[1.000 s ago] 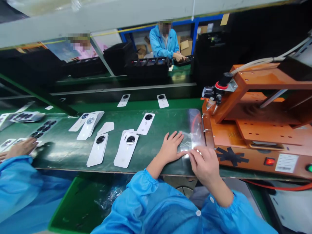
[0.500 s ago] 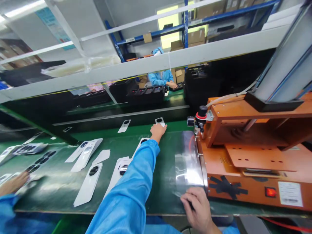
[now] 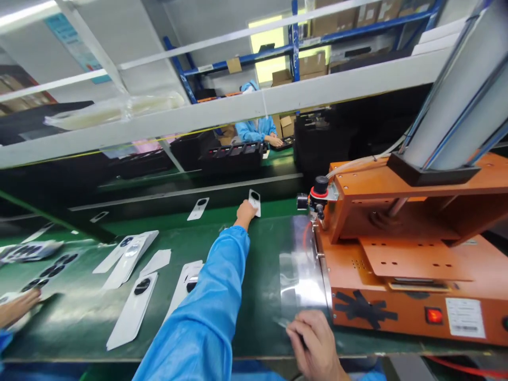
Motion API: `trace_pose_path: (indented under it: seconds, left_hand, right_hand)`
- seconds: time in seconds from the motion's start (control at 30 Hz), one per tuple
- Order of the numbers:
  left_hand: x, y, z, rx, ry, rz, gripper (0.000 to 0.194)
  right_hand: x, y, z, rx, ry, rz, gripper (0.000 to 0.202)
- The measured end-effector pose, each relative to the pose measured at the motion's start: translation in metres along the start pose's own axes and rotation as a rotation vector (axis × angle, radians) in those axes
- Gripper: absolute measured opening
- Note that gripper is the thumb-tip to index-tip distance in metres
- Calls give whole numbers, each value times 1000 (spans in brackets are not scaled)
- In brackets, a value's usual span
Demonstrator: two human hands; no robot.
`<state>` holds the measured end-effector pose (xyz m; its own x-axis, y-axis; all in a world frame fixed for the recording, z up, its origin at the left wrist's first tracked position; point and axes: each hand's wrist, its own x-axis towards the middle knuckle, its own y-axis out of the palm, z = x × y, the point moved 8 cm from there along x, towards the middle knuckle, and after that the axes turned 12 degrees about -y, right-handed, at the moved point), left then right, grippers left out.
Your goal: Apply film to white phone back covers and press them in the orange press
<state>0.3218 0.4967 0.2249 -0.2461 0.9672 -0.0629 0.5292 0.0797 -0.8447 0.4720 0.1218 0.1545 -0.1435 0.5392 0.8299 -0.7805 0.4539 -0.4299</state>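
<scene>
My left hand (image 3: 246,212) is stretched far forward, its fingers closed on the edge of a white panel (image 3: 254,197) with a dark round patch. Near the bench's front edge, my right hand (image 3: 311,341) pinches a small clear film (image 3: 282,321) beside the clear sheet (image 3: 299,280). A similar panel (image 3: 198,209) lies left of my left hand. More white panels lie nearer me: a stack (image 3: 129,264), a single one (image 3: 133,312) and some (image 3: 182,283) partly hidden behind my left sleeve.
An orange press machine (image 3: 397,254) stands on the right of the green bench (image 3: 257,275). Another person's hand (image 3: 19,308) is over panels at the far left. A person in blue (image 3: 256,129) works behind the crossbar. A dark post (image 3: 83,225) leans at the left.
The panel at my left hand now stands more upright, with more of it showing. My right hand and its film have come slightly left. The other person's hand has moved left.
</scene>
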Motion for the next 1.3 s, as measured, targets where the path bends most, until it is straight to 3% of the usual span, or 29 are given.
trace_pose_path:
  seconds: [0.07,0.13,0.23,0.27,0.33,0.4,0.47,0.53,0.6,0.67,0.87,1.1,1.3]
  left_hand:
    - [-20,1,14,-46,8,8,35]
    - [-55,2,38,-101,42,16,36]
    - [-136,-3,93,-203,103,1,48]
    - [-169,-9,112,-305,158,-33,44]
    - [-231,-9,152,-408,173,-23,31]
    - [-285,0,181,-443,129,24,32]
    - [-326,17,192,-395,117,115,44]
    - [-353,35,190,-288,147,221,62]
    - [-369,47,186,-173,205,290,75]
    - [-375,50,184,-80,275,263,78]
    - [-379,33,185,1,485,-176,55]
    - [-370,48,189,-42,468,-199,59]
    - [-368,52,195,-83,457,-210,63]
  right_hand:
    - [1,-1,0,-11,13,2,24]
    - [1,-2,-1,-16,30,-1,22]
    - [6,-7,-1,25,93,-31,16]
    - [9,-7,-3,57,146,-40,13]
    - [15,-5,-9,157,315,-42,9]
    - [18,6,-16,291,507,-16,18]
    - [19,20,-20,402,640,21,23]
    - [19,33,-25,452,707,50,25]
    - [17,40,-31,452,744,66,25]
    - [17,43,-35,420,748,84,24]
    - [36,51,-39,307,671,180,19]
    - [43,88,-33,206,571,361,15]
    - [45,97,-30,111,548,422,17]
